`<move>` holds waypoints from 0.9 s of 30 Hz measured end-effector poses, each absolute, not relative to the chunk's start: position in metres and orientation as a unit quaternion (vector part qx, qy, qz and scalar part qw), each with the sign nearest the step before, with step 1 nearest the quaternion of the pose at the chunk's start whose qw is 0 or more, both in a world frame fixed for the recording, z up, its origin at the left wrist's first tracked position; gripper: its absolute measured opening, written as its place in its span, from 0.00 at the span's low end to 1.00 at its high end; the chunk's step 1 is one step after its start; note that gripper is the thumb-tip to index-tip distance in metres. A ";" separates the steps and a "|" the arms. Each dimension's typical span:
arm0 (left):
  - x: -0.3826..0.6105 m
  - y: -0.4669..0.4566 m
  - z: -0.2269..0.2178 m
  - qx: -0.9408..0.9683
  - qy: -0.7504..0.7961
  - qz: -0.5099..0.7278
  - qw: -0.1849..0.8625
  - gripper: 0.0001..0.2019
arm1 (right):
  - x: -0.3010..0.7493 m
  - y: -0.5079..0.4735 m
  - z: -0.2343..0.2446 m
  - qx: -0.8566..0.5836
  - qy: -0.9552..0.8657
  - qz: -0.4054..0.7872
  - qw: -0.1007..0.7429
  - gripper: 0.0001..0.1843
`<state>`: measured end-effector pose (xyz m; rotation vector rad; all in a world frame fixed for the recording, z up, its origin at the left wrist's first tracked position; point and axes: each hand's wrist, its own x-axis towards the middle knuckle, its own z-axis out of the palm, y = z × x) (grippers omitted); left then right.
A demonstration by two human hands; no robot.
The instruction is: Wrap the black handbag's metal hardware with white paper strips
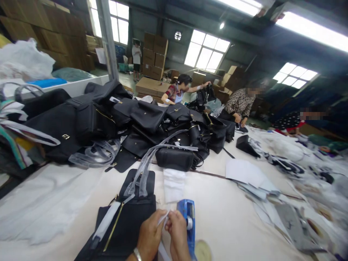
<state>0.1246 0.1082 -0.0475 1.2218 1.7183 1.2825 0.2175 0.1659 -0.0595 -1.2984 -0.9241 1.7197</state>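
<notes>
My left hand [149, 232] and my right hand [177, 228] are close together, fingers pinched on a thin white strip [162, 219] whose material I cannot make out. Beneath and left of them lies a black backpack [136, 223] with a gold zipper and its flap laid back. White wrapping [108, 219] covers a strap or handle on its left side. Clear plastic-wrapped straps [143, 174] stretch across the flap. Just right of my right hand stands a blue tape dispenser [191, 232]. A folded white sheet [174, 185] lies beyond my hands.
Black bags [146, 116] are heaped across the table's far side. White sheets [244, 174], a grey tool-like item [296, 224] and plastic wrap [326, 181] lie to the right. A tape roll [202, 250] sits near the dispenser. Several people work beyond the table.
</notes>
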 end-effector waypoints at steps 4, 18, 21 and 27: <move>0.121 0.107 -0.060 0.558 0.636 0.458 0.272 0.13 | 0.224 0.162 -0.052 -0.500 -0.252 0.733 0.387 0.14; 0.122 0.099 -0.063 0.619 0.628 0.398 0.252 0.17 | 0.237 0.160 -0.050 -0.487 -0.416 0.659 0.394 0.18; 0.118 0.102 -0.047 0.502 0.607 0.465 0.404 0.16 | 0.240 0.163 -0.047 -0.477 -0.438 0.649 0.400 0.17; 0.120 0.116 -0.041 0.298 0.551 0.531 0.570 0.21 | 0.228 0.158 -0.039 -0.502 -0.505 0.581 0.395 0.09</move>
